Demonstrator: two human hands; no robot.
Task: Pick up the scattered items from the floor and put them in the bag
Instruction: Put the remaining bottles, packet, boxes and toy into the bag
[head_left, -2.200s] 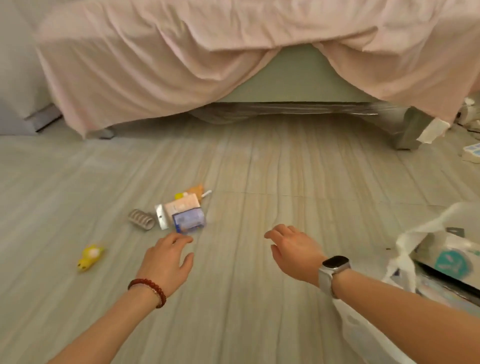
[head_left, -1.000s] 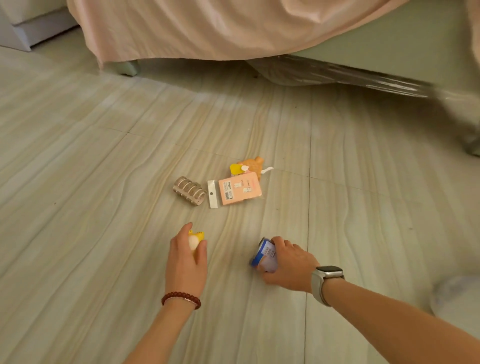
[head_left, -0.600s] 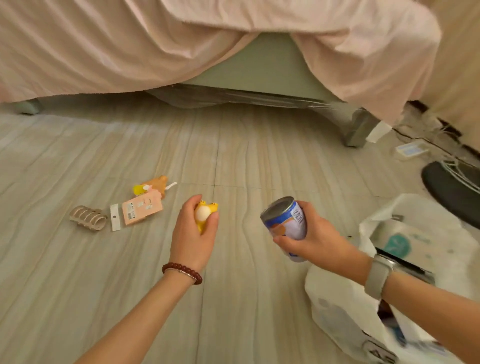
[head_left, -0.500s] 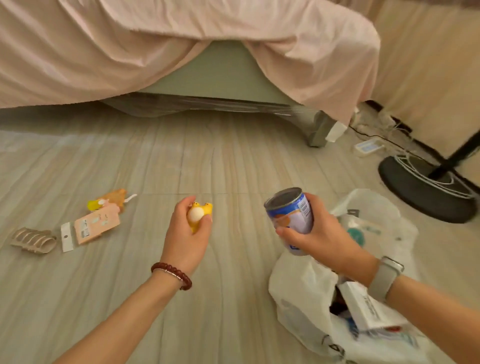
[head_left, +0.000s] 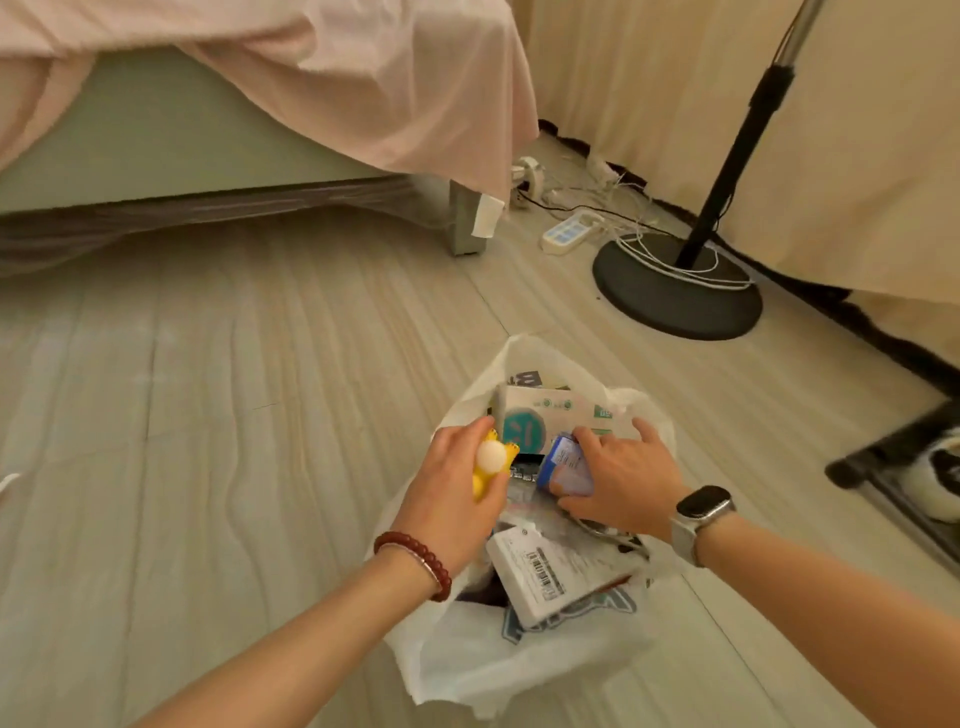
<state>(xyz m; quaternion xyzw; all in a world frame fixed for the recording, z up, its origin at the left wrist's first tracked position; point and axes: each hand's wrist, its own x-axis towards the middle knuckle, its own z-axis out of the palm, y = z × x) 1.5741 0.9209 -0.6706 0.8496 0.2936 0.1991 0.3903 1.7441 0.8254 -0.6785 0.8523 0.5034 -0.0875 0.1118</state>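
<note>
Left hand: your left hand (head_left: 451, 499) is curled round the yellow toy (head_left: 490, 465), holding it over the near-left lip of the bag (head_left: 467, 660).
Right hand: your right hand (head_left: 621, 480) grips the blue can (head_left: 565, 467), thumb under it and fingers spread over its far side, already low inside the bag mouth.
Bag contents: the can is touching or nearly touching a white box with a teal circle (head_left: 540, 421); a flat white box with a barcode (head_left: 545, 566) lies just under your wrists.
Risk 1: the bag is soft and slumped on the floor (head_left: 208, 415); if you let the toy go where it is, I judge it could catch the lip and roll back out to the left.
Risk 2: the can is round and lies tilted; set on the flat boxes it may roll toward the opening.
Risk 3: 2 hands share 1 narrow mouth, so pulling the right hand out could drag the plastic shut on the left.
Open room: bare floor lies left and ahead; the bed (head_left: 208, 130) is well apart.
Edges: the fan base (head_left: 675, 296) and its cables sit beyond the bag to the right, and a dark rack (head_left: 893, 467) is near your right forearm, so draw back toward yourself.
</note>
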